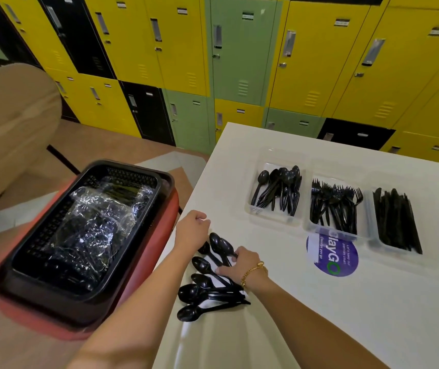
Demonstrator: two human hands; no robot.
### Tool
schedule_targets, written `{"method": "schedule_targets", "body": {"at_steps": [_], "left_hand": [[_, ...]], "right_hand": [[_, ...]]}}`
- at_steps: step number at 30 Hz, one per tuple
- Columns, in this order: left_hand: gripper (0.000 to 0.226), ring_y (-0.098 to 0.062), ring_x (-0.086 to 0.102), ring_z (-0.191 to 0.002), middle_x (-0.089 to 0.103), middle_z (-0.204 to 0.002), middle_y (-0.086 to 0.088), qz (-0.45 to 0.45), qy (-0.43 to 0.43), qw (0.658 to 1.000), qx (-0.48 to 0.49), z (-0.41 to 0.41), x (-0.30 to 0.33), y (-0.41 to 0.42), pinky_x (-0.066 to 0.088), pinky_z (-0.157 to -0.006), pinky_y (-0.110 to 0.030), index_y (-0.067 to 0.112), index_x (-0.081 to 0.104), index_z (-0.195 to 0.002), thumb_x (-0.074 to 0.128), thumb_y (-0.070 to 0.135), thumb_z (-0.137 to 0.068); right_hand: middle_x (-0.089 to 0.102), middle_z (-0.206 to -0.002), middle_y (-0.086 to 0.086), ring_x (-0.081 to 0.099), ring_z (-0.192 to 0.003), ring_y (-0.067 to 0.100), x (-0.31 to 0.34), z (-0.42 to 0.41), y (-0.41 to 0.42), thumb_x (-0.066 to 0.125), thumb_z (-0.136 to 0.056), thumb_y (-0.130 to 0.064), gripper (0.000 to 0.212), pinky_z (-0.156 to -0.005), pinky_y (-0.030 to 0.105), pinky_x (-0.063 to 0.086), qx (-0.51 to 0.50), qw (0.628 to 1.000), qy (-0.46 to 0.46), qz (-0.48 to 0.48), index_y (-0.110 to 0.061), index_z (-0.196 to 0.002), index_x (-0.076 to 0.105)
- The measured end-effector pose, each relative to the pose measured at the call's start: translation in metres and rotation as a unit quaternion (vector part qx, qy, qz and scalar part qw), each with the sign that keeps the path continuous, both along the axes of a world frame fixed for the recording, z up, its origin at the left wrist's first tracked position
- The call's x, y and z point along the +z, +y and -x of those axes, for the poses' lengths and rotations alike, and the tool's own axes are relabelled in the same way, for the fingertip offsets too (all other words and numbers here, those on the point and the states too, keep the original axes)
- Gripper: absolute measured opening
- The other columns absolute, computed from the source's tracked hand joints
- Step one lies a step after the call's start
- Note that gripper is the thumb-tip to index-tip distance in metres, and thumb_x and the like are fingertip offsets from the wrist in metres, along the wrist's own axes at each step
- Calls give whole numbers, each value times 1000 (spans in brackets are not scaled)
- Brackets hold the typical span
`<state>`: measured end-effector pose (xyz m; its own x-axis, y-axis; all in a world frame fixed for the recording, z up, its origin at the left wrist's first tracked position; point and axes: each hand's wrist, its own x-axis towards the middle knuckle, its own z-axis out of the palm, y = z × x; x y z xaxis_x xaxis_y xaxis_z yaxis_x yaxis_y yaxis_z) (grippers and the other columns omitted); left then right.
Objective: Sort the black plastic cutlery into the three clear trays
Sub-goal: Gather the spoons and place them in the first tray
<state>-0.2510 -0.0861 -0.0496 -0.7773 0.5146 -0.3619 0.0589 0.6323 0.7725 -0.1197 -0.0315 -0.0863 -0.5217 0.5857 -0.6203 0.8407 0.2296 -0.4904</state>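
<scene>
Loose spoons [207,286] are fanned out at the near left edge of the desk [346,315]. Their handles are gathered under the right hand [239,263], whose fingers are curled over them. Just beyond, the left hand [192,230] is held at the desk edge with fingers curled, nothing visibly gripped. Farther back, three trays are set side by side: spoons in the left tray [255,209], forks in the middle tray [309,222], knives in the right tray [373,235]. A basket [40,235] of wrapped cutlery is seen left of the desk.
</scene>
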Motion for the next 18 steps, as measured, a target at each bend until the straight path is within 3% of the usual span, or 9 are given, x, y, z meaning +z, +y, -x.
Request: {"method": "schedule_targets", "body": {"at_steps": [4,9,14,18], "left_hand": [[27,-25,59,-109,63,-116,-11,8,-6,1000,-4,1,-4,-2,45,-98,-30,10,59,-116,53,16,-90],[30,-24,57,-109,63,-115,-14,11,10,1000,10,-6,-3,4,39,-89,-24,7,57,-120,51,15,-92],[46,-25,48,-122,47,-136,-14,-35,31,996,81,-26,5,15,37,-96,-28,3,43,-133,47,30,-97],[61,-32,38,-133,30,-149,-18,-33,-70,982,171,-43,11,31,33,-107,-39,-1,28,-143,40,37,-98]], "right_hand": [[54,-96,3,49,-82,19,0,1,4,57,-82,-28,20,-70,26,44,16,999,-17,-45,-14,-96,50],[57,-109,9,47,-83,20,1,-4,17,46,-92,-31,33,-71,28,42,54,992,-57,-101,-9,-117,52],[49,-91,4,49,-80,22,13,-7,30,44,-94,-32,33,-68,27,40,36,996,-32,-71,-9,-118,49],[49,-92,7,48,-81,23,29,-2,39,44,-96,-30,30,-67,27,37,16,998,22,-58,-7,-115,47]]}}
